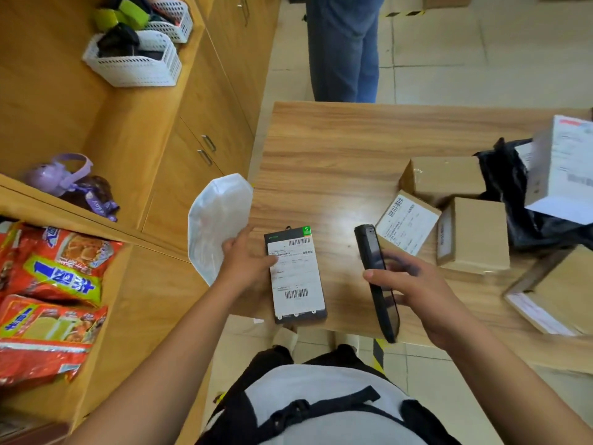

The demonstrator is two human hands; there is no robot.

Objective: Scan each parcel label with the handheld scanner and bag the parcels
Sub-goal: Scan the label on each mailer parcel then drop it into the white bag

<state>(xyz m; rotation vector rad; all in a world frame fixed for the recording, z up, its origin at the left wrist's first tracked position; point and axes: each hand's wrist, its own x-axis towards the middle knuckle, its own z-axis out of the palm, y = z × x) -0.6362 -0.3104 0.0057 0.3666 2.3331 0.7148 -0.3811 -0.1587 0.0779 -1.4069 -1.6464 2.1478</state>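
Note:
My left hand [245,261] holds a flat dark parcel [296,274] with a white barcode label, its thumb across the label's left side, above the wooden table's [327,149] front edge. The same hand also grips a white plastic bag [216,220] that sticks up to the left. My right hand [414,287] grips the black handheld scanner [377,277], held upright just right of the parcel.
Several cardboard boxes [475,232] and a labelled box [407,221] lie at the table's right, by a black bag [513,200] and a white box [564,168]. A person in jeans [345,46] stands beyond the table. Wooden cabinets with snack packets [51,284] stand left.

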